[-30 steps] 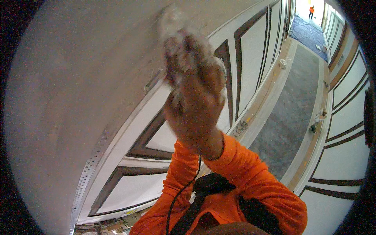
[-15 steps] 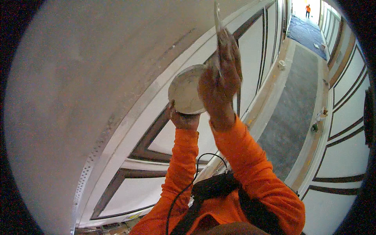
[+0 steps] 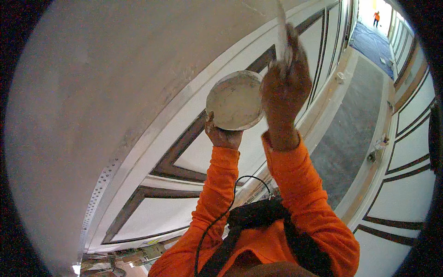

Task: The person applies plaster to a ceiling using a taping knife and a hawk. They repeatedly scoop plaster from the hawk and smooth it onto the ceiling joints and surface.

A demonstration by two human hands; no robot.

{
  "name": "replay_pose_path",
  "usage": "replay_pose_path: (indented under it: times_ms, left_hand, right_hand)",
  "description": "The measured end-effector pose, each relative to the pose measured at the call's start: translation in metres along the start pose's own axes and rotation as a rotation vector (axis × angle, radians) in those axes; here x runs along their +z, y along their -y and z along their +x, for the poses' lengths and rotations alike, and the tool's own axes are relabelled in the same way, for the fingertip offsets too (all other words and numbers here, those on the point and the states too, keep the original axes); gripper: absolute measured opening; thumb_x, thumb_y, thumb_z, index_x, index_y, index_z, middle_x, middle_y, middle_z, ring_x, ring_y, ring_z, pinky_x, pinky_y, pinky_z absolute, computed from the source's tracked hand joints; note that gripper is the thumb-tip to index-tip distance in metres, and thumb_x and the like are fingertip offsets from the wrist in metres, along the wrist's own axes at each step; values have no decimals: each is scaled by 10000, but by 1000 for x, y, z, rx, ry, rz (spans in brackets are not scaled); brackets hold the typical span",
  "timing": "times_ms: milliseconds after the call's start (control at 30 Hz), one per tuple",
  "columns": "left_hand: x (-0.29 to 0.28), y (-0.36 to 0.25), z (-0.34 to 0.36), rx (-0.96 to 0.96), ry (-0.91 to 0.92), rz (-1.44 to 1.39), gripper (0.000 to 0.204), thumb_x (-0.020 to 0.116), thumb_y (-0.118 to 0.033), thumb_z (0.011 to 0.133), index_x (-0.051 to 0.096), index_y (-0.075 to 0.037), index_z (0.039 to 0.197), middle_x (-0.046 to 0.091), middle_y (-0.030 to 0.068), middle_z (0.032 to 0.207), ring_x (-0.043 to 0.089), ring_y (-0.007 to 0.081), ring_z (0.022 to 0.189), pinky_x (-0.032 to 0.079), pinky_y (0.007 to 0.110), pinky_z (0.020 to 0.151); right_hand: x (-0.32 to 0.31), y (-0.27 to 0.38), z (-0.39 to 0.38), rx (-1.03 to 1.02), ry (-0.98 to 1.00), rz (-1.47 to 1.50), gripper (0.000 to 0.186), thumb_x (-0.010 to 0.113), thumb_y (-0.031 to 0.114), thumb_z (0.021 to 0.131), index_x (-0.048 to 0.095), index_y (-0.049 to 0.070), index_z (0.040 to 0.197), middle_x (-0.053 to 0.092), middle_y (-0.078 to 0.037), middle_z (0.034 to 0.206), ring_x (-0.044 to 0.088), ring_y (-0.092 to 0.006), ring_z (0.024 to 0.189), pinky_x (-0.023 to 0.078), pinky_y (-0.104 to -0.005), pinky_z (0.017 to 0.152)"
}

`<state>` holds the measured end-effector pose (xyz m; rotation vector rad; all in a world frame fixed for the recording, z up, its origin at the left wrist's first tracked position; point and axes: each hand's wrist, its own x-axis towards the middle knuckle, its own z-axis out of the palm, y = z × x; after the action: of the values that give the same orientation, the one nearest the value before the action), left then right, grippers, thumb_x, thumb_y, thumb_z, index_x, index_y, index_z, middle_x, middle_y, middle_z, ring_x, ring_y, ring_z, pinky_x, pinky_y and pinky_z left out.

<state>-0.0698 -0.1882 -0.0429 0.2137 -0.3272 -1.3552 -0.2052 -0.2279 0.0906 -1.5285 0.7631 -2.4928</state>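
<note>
My left hand (image 3: pixel 224 135) holds up a round tub (image 3: pixel 211 98) from below, its fingers around the near rim. Pale, smooth filler (image 3: pixel 236 102) covers what shows of the tub's inside. Just right of the tub, my right hand (image 3: pixel 287 90) is closed around a thin, pale filling knife (image 3: pixel 282 34) that points upward. Motion blurs the knife and the fingers, so its exact shape is unclear. A broad grey-brown plastered surface (image 3: pixel 92 92) lies to the left and above, with rough patches along its edge.
A perforated metal corner strip (image 3: pixel 99 189) runs along the plaster's edge. White panelling with dark trim (image 3: pixel 175 212) lines the near wall. The corridor has a grey floor covering (image 3: pixel 346 134), with a blue sheet (image 3: pixel 371 44) farther off. A person in orange (image 3: pixel 376 18) stands at the far end.
My right hand and the knife have moved right, away from the tub, showing more filler. The tub has shifted slightly right and up, and the whole view has turned a little.
</note>
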Motion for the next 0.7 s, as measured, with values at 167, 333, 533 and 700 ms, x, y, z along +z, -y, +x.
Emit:
replay_pose_path:
  times_ms: [167, 333, 533, 700]
  left_hand:
    - [17, -9, -7, 57, 6, -1, 662, 587, -361, 787, 426, -106, 1376, 467, 153, 1364, 443, 351, 1261, 383, 565, 1025]
    - [13, -15, -13, 45, -15, -19, 657, 597, -363, 780, 438, -109, 1365, 475, 149, 1356, 451, 349, 1253, 386, 562, 1022]
    - [10, -12, -19, 6, -12, -54, 652, 609, -365, 772, 453, -112, 1353, 486, 145, 1347, 460, 345, 1243, 390, 558, 1018]
    - [19, -15, -27, 4, -6, -97, 648, 620, -367, 766, 466, -115, 1343, 495, 141, 1339, 468, 342, 1235, 393, 555, 1015]
  right_hand:
    - [18, 32, 18, -34, 56, -268, 494, 546, 18, 751, 589, 47, 1242, 616, -135, 1210, 587, -267, 1109, 473, -371, 907]
    - [8, 115, -52, -109, 387, -148, 464, 660, 91, 747, 632, 88, 1211, 575, -98, 1302, 523, -306, 1209, 379, -424, 1048]
    - [-11, 146, -73, -114, 581, 120, 557, 663, 276, 716, 601, 194, 1263, 517, -113, 1355, 455, -311, 1273, 407, -513, 997]
    - [-14, 75, -10, -233, 225, -105, 405, 564, 154, 843, 609, 114, 1244, 603, -87, 1259, 556, -278, 1171, 434, -442, 990]
